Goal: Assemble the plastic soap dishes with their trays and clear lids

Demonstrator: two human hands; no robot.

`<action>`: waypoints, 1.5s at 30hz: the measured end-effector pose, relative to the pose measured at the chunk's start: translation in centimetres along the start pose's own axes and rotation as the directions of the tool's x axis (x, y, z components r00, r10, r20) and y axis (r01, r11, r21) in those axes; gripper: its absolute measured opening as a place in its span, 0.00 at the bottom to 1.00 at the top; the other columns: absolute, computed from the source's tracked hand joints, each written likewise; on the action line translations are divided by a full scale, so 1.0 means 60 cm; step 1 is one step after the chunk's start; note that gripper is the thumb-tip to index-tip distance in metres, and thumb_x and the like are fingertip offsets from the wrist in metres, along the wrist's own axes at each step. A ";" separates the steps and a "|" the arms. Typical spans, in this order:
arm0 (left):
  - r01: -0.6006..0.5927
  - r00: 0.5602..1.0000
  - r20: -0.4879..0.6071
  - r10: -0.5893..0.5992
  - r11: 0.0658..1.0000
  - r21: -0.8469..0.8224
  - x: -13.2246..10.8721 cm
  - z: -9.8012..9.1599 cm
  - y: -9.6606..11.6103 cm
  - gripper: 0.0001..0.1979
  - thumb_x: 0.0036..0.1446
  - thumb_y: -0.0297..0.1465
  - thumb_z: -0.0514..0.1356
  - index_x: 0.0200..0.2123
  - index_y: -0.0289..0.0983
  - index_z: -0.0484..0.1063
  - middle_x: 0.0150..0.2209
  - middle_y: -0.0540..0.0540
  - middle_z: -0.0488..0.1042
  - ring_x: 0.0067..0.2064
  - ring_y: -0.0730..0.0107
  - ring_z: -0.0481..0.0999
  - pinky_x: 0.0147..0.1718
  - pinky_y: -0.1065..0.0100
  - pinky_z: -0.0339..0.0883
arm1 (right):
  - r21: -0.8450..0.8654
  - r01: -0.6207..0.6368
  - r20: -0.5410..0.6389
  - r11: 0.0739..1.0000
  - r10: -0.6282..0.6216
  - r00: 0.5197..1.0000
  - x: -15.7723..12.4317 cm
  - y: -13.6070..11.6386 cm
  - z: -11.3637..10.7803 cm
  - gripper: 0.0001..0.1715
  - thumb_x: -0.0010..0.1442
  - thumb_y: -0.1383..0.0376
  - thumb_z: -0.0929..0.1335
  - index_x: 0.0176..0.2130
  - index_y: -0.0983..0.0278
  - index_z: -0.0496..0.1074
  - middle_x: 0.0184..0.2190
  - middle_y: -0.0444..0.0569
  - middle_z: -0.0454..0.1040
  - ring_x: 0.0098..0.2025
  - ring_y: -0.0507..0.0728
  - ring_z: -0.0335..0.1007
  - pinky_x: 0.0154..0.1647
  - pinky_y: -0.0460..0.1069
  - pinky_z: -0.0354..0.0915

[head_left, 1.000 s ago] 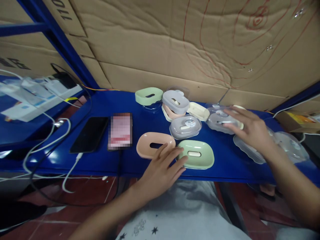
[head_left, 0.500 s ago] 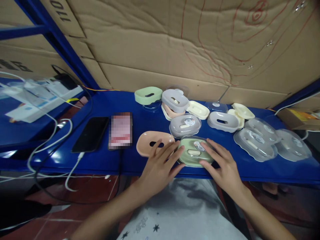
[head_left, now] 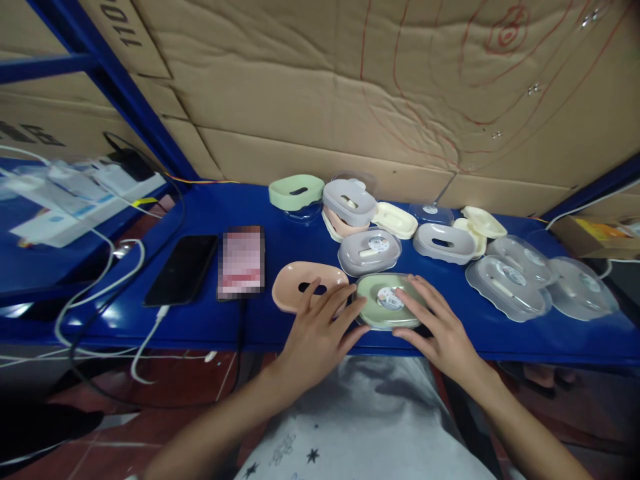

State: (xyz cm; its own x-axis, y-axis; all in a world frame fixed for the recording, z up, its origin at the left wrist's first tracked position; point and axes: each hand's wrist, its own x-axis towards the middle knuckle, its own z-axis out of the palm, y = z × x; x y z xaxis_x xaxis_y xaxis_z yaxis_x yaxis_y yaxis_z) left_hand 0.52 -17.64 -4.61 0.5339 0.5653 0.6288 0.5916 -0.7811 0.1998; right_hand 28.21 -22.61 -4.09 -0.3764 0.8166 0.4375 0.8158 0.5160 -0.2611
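A pale green soap dish [head_left: 368,305] with a clear lid lies at the table's front edge between my hands. A round printed label [head_left: 389,299] shows near its middle. With thumb and index finger, my left hand [head_left: 320,327] holds the dish's left end, while its other fingers reach over a peach soap dish [head_left: 287,283] with an oval slot. My right hand [head_left: 445,333] grips the right end, its index fingertip by the label and its thumb at the front rim. Just behind is a grey lidded soap dish [head_left: 353,252].
Along the back stand a green dish [head_left: 297,192], grey dishes [head_left: 443,241] and cream trays [head_left: 395,220]. Several clear-lidded pieces [head_left: 510,287] lie at right. To the left are a black phone [head_left: 183,270], a blurred pink-screened device [head_left: 242,260] and cables. A cardboard wall [head_left: 280,87] rises behind.
The label on the green dish's lid has shifted left and toward me; the white oval piece seen before is now out of sight. My right fingers have moved slightly inward; the left hand stays put.
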 end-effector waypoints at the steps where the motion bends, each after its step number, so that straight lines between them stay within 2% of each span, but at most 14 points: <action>1: -0.009 1.000 -0.006 0.009 1.000 0.001 0.001 0.000 0.001 0.17 0.72 0.37 0.63 0.59 0.38 0.74 0.59 0.40 0.80 0.61 0.55 0.79 0.72 0.43 0.58 | 0.012 -0.012 -0.008 1.000 0.012 1.000 -0.001 0.000 -0.001 0.47 0.70 0.60 0.72 0.78 0.46 0.51 0.77 0.52 0.56 0.77 0.69 0.54 0.73 0.69 0.64; 5: -0.034 0.999 0.004 0.034 0.999 0.028 0.002 -0.001 0.002 0.20 0.73 0.38 0.62 0.63 0.39 0.71 0.63 0.38 0.77 0.62 0.54 0.78 0.73 0.42 0.55 | 0.023 -0.052 -0.030 0.998 0.053 0.998 -0.005 -0.003 -0.004 0.45 0.71 0.60 0.71 0.77 0.46 0.52 0.77 0.52 0.57 0.76 0.69 0.57 0.72 0.68 0.65; 10: -0.029 0.999 0.024 0.028 0.999 0.035 -0.001 0.002 0.000 0.18 0.74 0.37 0.61 0.62 0.40 0.71 0.63 0.40 0.77 0.63 0.54 0.78 0.72 0.42 0.57 | -0.048 -0.019 -0.005 0.999 0.019 1.000 -0.007 0.001 -0.004 0.47 0.70 0.60 0.72 0.78 0.45 0.51 0.76 0.52 0.57 0.76 0.70 0.56 0.72 0.72 0.62; 16: -0.034 0.999 0.002 0.034 0.998 0.048 0.001 0.000 0.003 0.17 0.73 0.36 0.61 0.62 0.40 0.71 0.62 0.40 0.78 0.61 0.54 0.79 0.68 0.43 0.63 | -0.008 0.015 0.044 1.000 -0.015 0.999 -0.009 0.009 -0.010 0.46 0.70 0.63 0.72 0.78 0.47 0.52 0.78 0.51 0.52 0.77 0.67 0.55 0.72 0.66 0.65; 18: -0.001 0.998 -0.057 0.005 0.997 0.078 0.003 -0.009 0.005 0.18 0.72 0.36 0.62 0.61 0.38 0.71 0.60 0.38 0.79 0.59 0.52 0.80 0.66 0.44 0.66 | -0.005 0.030 0.015 1.000 -0.030 0.999 -0.010 0.012 -0.023 0.46 0.69 0.63 0.73 0.77 0.47 0.53 0.78 0.50 0.54 0.76 0.68 0.58 0.73 0.66 0.65; 21: 0.144 0.986 -0.108 -0.127 0.977 0.156 0.002 -0.024 0.005 0.13 0.69 0.34 0.64 0.54 0.35 0.74 0.54 0.36 0.81 0.56 0.46 0.80 0.61 0.40 0.69 | -0.023 0.011 -0.081 1.000 -0.013 0.997 0.002 0.010 -0.054 0.46 0.68 0.63 0.74 0.76 0.46 0.55 0.77 0.49 0.56 0.74 0.69 0.62 0.73 0.66 0.66; 24: 0.160 0.987 0.004 -0.161 0.981 0.113 -0.005 -0.029 0.012 0.10 0.70 0.32 0.62 0.51 0.36 0.74 0.49 0.39 0.82 0.51 0.48 0.81 0.55 0.42 0.73 | -0.061 -0.007 -0.147 0.998 -0.002 0.989 0.050 -0.005 -0.085 0.45 0.69 0.61 0.74 0.76 0.44 0.55 0.76 0.48 0.57 0.72 0.69 0.65 0.73 0.65 0.66; 27: 0.055 0.990 0.131 -0.050 0.998 -0.033 -0.012 -0.024 0.029 0.13 0.72 0.29 0.58 0.56 0.36 0.73 0.53 0.41 0.81 0.52 0.54 0.81 0.56 0.48 0.74 | -0.082 0.044 -0.115 0.996 -0.053 0.992 0.139 -0.025 -0.085 0.40 0.71 0.57 0.72 0.75 0.47 0.60 0.74 0.50 0.62 0.72 0.68 0.65 0.73 0.65 0.65; 31: -0.106 0.973 0.194 0.123 0.990 -0.093 -0.016 -0.014 0.042 0.17 0.73 0.29 0.55 0.61 0.36 0.72 0.60 0.42 0.79 0.59 0.54 0.78 0.60 0.49 0.71 | -0.149 0.086 0.051 0.985 -0.079 0.996 0.273 -0.055 -0.033 0.35 0.71 0.52 0.71 0.72 0.55 0.67 0.73 0.56 0.64 0.72 0.71 0.64 0.69 0.67 0.67; 34: -0.131 0.971 0.188 0.144 0.988 -0.080 -0.014 -0.012 0.033 0.18 0.73 0.29 0.55 0.62 0.37 0.72 0.61 0.43 0.78 0.61 0.54 0.76 0.64 0.45 0.65 | -0.249 0.076 0.181 0.966 -0.031 0.983 0.339 -0.079 0.018 0.36 0.71 0.51 0.69 0.73 0.56 0.65 0.73 0.59 0.63 0.69 0.73 0.67 0.62 0.66 0.72; 37: -0.093 0.984 0.148 0.103 0.993 -0.073 -0.009 -0.011 0.017 0.15 0.72 0.29 0.56 0.58 0.39 0.74 0.60 0.45 0.79 0.63 0.56 0.75 0.66 0.47 0.62 | -0.322 0.076 0.242 0.944 0.004 0.970 0.363 -0.095 0.060 0.37 0.73 0.46 0.66 0.74 0.56 0.63 0.72 0.59 0.65 0.62 0.71 0.73 0.56 0.61 0.75; 39: -0.074 0.989 0.125 0.082 0.995 -0.070 -0.007 -0.008 0.009 0.12 0.72 0.29 0.57 0.55 0.39 0.75 0.58 0.45 0.80 0.62 0.58 0.76 0.65 0.50 0.63 | -0.364 0.098 0.251 0.926 -0.004 0.968 0.364 -0.101 0.076 0.38 0.74 0.46 0.64 0.74 0.58 0.61 0.72 0.61 0.64 0.61 0.70 0.74 0.54 0.60 0.73; 42: -0.054 0.990 0.126 0.061 0.997 -0.058 -0.006 -0.003 0.004 0.11 0.72 0.30 0.58 0.54 0.38 0.75 0.58 0.46 0.80 0.60 0.58 0.76 0.66 0.50 0.61 | -0.382 0.119 0.263 0.916 -0.016 0.965 0.371 -0.101 0.082 0.36 0.77 0.47 0.60 0.72 0.64 0.65 0.67 0.64 0.70 0.60 0.69 0.75 0.53 0.58 0.71; 45: -0.027 0.992 0.121 0.035 0.997 -0.067 -0.008 0.000 0.003 0.13 0.73 0.33 0.58 0.56 0.39 0.74 0.58 0.46 0.81 0.63 0.55 0.74 0.72 0.42 0.49 | -0.331 0.130 0.235 0.935 -0.052 0.971 0.410 -0.090 0.075 0.31 0.80 0.54 0.55 0.68 0.66 0.68 0.56 0.62 0.80 0.54 0.66 0.77 0.53 0.58 0.68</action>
State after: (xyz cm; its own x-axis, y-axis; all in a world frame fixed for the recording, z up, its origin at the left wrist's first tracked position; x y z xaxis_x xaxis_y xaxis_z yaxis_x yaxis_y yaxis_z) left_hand 0.38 -18.08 -4.89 0.6235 0.5656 0.5398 0.5355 -0.8120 0.2324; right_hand 12.57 -4.18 4.22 -0.5105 0.8268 0.2361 0.8590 0.5027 0.0972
